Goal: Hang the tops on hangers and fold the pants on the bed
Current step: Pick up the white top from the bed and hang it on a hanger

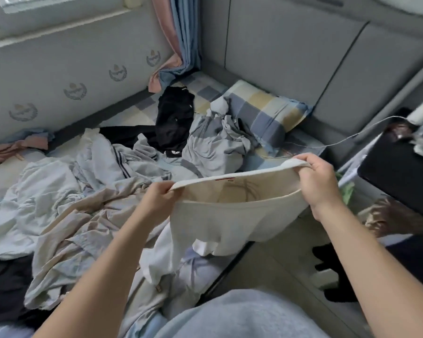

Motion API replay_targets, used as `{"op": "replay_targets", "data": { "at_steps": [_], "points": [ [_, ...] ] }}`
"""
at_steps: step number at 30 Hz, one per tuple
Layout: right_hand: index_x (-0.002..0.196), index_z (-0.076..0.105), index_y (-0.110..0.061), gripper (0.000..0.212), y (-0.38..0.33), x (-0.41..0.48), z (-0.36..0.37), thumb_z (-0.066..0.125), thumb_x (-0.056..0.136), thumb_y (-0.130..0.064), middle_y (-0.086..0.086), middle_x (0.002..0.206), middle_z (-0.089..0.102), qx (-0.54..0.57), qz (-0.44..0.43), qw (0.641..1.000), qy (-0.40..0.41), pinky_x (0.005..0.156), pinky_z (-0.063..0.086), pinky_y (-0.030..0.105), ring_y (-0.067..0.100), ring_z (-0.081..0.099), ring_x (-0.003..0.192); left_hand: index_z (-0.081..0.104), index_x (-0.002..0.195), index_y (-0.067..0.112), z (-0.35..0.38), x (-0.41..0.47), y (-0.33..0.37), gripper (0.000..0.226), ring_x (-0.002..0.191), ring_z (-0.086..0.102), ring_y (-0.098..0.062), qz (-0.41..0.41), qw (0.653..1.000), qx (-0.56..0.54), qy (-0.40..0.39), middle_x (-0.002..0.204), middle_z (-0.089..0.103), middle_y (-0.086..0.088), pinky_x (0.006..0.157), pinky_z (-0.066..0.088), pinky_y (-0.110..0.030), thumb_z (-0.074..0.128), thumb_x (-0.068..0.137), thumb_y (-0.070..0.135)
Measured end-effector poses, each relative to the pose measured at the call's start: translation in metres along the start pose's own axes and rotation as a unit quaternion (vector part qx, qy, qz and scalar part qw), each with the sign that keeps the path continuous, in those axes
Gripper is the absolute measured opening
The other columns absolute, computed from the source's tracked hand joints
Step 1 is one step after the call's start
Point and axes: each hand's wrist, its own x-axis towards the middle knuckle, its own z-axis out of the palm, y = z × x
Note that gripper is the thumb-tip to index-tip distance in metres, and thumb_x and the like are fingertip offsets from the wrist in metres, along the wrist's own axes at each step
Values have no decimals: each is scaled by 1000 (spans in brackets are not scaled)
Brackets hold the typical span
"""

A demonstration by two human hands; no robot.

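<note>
I hold a cream-white top (220,223) up over the near right edge of the bed, its opening stretched wide between both hands. My left hand (160,198) pinches the left end of the ribbed band and my right hand (318,181) grips the right end. The rest of the top hangs down below the band. Inside it a thin dark curved shape shows through the opening; I cannot tell what it is. Behind it lies a heap of pale blue and beige clothes (66,211), a grey-blue bundle (215,142) and a black garment (175,118).
A checked pillow (266,111) lies at the padded headboard (291,57). A dark nightstand (396,172) with a white cable (347,139) stands to the right. Floor (274,262) runs along the bed's right side. Curtains (178,45) hang in the far corner.
</note>
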Motion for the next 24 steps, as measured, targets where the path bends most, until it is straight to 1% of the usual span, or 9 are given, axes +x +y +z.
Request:
{"op": "replay_targets", "data": {
  "at_steps": [3, 6, 9, 11, 13, 17, 19, 22, 24],
  "points": [
    [77, 69, -36, 20, 14, -25, -58, 50, 76, -27, -19, 69, 66, -4, -14, 999, 49, 51, 41, 13, -3, 56, 63, 52, 71, 6, 39, -12, 34, 37, 51, 35, -8, 53, 998, -21, -39, 62, 39, 1, 44, 28, -23, 50, 105, 19],
    [75, 67, -25, 15, 28, -60, -119, 53, 75, -28, -16, 64, 61, -2, -21, 994, 109, 54, 39, 16, -1, 52, 61, 52, 70, 10, 84, -35, 74, 38, 54, 36, -8, 114, 990, -54, -70, 61, 41, 8, 50, 29, -28, 48, 105, 25],
    [73, 62, -12, 13, 48, -106, -185, 55, 77, -22, -17, 49, 47, 7, -28, 986, 167, 46, 30, 11, -1, 41, 50, 55, 78, 6, 131, -74, 116, 39, 60, 40, -9, 183, 977, -58, -96, 66, 45, 6, 56, 32, -31, 45, 96, 40],
    [72, 60, -11, 12, 57, -131, -217, 57, 82, -16, -16, 47, 41, -9, -25, 983, 179, 43, 28, 11, 1, 38, 48, 53, 80, 10, 152, -95, 133, 36, 59, 40, -7, 233, 968, -33, -92, 67, 46, 8, 55, 34, -30, 46, 98, 39],
    [71, 59, -11, 12, 67, -168, -261, 58, 82, -16, -14, 49, 41, -19, -17, 980, 196, 43, 28, 12, 1, 38, 48, 47, 73, 18, 184, -131, 152, 34, 52, 35, -4, 277, 956, -17, -100, 58, 41, 14, 48, 29, -23, 48, 103, 33],
    [75, 59, -3, 21, 80, -238, -344, 55, 74, -24, -13, 54, 43, -30, -14, 967, 254, 46, 29, 13, 1, 38, 52, 49, 61, 27, 243, -207, 188, 43, 44, 35, -3, 290, 944, -37, -154, 49, 43, 14, 43, 28, -20, 48, 104, 28],
    [74, 59, -5, 18, 83, -269, -383, 56, 74, -22, -14, 53, 44, -39, -13, 954, 297, 47, 30, 13, 1, 39, 52, 47, 59, 22, 270, -241, 207, 45, 45, 35, -3, 311, 932, -55, -179, 48, 43, 14, 44, 28, -20, 47, 103, 28],
    [66, 60, -15, 10, 86, -311, -432, 57, 74, -20, -15, 50, 46, -41, -3, 932, 361, 51, 33, 18, 1, 41, 53, 49, 71, 4, 310, -283, 237, 43, 53, 36, -4, 358, 909, -72, -198, 59, 43, 11, 49, 30, -23, 44, 100, 34],
    [59, 58, -23, 14, 85, -337, -458, 57, 72, -19, -16, 50, 45, -37, -3, 913, 407, 53, 33, 22, 2, 40, 53, 51, 78, -3, 339, -307, 260, 47, 56, 36, -4, 387, 891, -91, -220, 66, 45, 5, 50, 30, -21, 43, 100, 37]
  ]
}}
